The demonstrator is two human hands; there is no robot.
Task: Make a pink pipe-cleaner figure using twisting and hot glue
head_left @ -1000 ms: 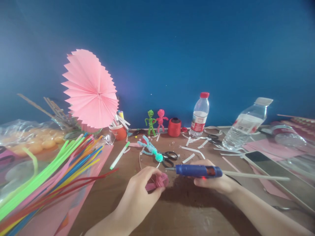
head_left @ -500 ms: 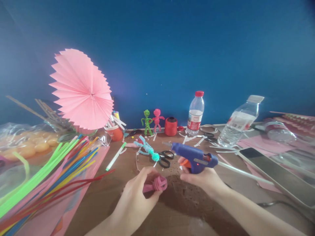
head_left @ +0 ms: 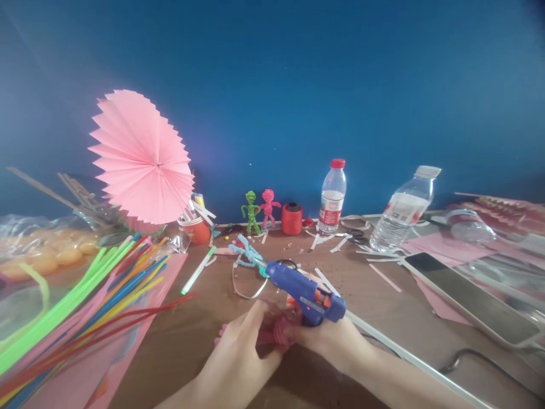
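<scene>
My left hand point(head_left: 240, 355) is closed around a pink pipe-cleaner figure point(head_left: 279, 331), whose wound end pokes out between thumb and fingers. My right hand point(head_left: 330, 341) grips a blue hot glue gun point(head_left: 293, 284) by its handle, and its thumb reaches the pink piece. A long white glue stick point(head_left: 409, 352) trails from the gun's back. Just past the nozzle lies a light-blue pipe-cleaner figure point(head_left: 244, 253), partly covered by the gun. Behind the gun, black scissors point(head_left: 287, 264) show only in part.
Green and pink pipe-cleaner figures point(head_left: 267, 207) stand by the wall near a red spool point(head_left: 292, 218). Loose pipe cleaners point(head_left: 85, 307) spread at left, with a marker point(head_left: 198, 270) beside them. Two bottles point(head_left: 332, 199), a phone point(head_left: 468, 298) and a black cable point(head_left: 485, 358) occupy the right side.
My right hand has brought the glue gun left and down, so that my hands now meet at the pink figure. The gun now covers most of the scissors. The view has shifted slightly.
</scene>
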